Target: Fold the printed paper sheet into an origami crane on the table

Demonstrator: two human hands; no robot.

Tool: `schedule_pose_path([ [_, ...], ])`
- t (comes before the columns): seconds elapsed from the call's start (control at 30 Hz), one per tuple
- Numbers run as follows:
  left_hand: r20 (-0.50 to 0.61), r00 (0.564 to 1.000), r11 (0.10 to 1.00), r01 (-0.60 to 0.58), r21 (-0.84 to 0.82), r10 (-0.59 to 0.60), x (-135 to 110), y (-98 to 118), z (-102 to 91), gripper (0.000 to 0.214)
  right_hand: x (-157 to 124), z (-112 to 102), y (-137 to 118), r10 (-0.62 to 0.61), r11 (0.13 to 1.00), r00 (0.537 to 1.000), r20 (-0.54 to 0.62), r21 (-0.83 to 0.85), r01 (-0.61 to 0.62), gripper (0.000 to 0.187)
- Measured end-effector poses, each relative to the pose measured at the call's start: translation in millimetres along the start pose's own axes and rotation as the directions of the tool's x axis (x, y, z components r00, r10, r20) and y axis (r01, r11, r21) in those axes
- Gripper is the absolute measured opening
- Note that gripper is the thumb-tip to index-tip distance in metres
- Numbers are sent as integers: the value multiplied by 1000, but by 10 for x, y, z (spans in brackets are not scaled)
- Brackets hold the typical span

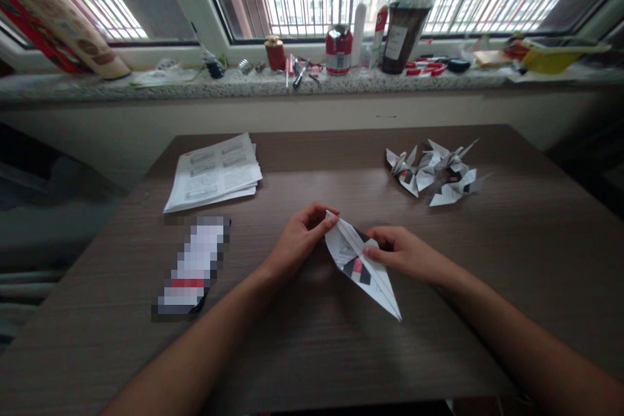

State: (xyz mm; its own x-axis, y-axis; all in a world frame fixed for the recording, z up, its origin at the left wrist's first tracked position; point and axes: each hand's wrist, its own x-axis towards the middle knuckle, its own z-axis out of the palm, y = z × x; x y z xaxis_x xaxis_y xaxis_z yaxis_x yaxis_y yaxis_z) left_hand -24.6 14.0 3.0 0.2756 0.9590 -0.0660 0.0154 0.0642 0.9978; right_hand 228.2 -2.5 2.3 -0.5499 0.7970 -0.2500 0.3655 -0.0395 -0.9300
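A folded piece of printed paper, long and pointed like a kite, lies tilted on the brown wooden table in front of me. My left hand pinches its upper tip between thumb and fingers. My right hand presses fingers on the paper's right edge near the middle. Both hands are closed on the paper.
Several folded paper cranes sit at the table's far right. A stack of printed sheets lies far left, a blurred-out flat object nearer. The granite windowsill behind holds a red can, bottles, a dark jar and small clutter.
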Motion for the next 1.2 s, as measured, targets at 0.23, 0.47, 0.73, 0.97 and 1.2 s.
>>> schedule_pose_path([
  [0.23, -77, 997, 999, 18, -29, -20, 2, -5, -3, 26, 11, -11, 26, 13, 1000, 1000, -4, 28, -13, 31],
  [0.47, -100, 995, 1000, 24, 12, -23, 27, -55, -41, 29, 19, -30, -3, -27, 999, 998, -54, 19, 28, 31],
  [0.73, -87, 993, 968, -51, 245, 74, 6, -4, -72, 23, 38, -65, 11, 61, 998, 951, -303, 44, -50, 36],
  [0.97, 152, 965, 844, -260, 469, 213, -69, 90, -16, 14, 21, -70, -27, 8, 999, 955, -296, -45, -22, 38],
  [1.2, 173, 980, 910, -159, 383, 99, -65, 88, 12, 16, -13, -68, -115, -19, 999, 975, -222, -31, 12, 34],
])
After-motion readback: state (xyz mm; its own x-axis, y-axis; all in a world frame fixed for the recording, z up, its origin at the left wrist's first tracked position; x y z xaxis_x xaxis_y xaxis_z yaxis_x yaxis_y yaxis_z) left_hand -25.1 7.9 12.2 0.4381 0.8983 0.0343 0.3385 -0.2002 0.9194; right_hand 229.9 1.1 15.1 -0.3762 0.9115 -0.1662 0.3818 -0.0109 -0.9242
